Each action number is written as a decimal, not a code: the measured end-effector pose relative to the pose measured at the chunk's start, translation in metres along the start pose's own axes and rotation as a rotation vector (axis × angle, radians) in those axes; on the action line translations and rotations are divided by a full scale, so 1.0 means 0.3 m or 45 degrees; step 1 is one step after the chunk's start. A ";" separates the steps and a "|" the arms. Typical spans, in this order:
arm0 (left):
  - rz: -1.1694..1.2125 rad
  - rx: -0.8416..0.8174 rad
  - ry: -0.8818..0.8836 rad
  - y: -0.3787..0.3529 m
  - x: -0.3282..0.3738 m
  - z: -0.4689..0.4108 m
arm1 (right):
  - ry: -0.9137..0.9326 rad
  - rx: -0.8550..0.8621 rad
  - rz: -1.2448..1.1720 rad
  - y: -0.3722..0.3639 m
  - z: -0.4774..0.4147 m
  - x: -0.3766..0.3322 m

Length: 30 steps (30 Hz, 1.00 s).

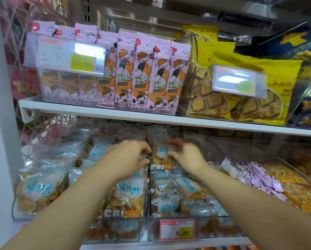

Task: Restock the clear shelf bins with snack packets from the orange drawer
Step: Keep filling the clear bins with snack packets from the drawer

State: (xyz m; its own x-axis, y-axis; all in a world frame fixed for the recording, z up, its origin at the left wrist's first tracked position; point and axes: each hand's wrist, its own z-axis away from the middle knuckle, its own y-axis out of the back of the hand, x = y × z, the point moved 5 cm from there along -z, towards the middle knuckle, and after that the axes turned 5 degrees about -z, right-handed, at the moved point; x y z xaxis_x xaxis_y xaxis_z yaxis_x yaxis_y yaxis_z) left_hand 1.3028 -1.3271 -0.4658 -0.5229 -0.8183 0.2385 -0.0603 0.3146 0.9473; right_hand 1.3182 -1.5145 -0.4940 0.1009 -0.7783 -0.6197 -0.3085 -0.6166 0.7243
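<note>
The left hand (129, 156) and the right hand (186, 154) reach under the upper shelf (97, 110) and meet at one snack packet (162, 152). The packet stands upright toward the rear of the clear bin (220, 159) that carries the 8.80 price tag (177, 230). The left fingers (144, 147) curl narrowly onto the packet's left edge, with the thumb beneath. The right fingers (176, 144), somewhat blurred, curl onto its right edge, with the thumb on the front face. The packet sits between both sets of fingertips, above similar packets stacked in the bin. The neighbouring bin (115, 231) on the left holds the same product. Pink packets (144, 73) fill a bin on the upper shelf.
</note>
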 end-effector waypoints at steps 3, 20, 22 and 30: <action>0.016 -0.015 -0.009 -0.001 -0.004 -0.005 | -0.026 0.148 -0.024 -0.001 -0.034 0.006; -0.014 -0.055 -0.033 -0.004 -0.007 -0.003 | 0.383 -0.116 0.698 -0.056 0.029 -0.079; -0.024 -0.061 -0.028 -0.006 -0.006 -0.005 | 0.320 -0.221 0.692 -0.072 0.013 -0.062; -0.069 -0.063 -0.027 -0.007 0.001 -0.006 | 0.288 -0.285 0.584 -0.077 0.011 -0.073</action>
State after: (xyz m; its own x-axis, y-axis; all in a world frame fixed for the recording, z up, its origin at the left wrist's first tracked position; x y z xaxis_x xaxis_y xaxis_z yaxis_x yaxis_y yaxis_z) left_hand 1.3042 -1.3289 -0.4675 -0.5379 -0.8230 0.1828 -0.0471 0.2458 0.9682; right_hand 1.3199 -1.4827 -0.4983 0.2116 -0.9636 -0.1633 -0.1627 -0.1995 0.9663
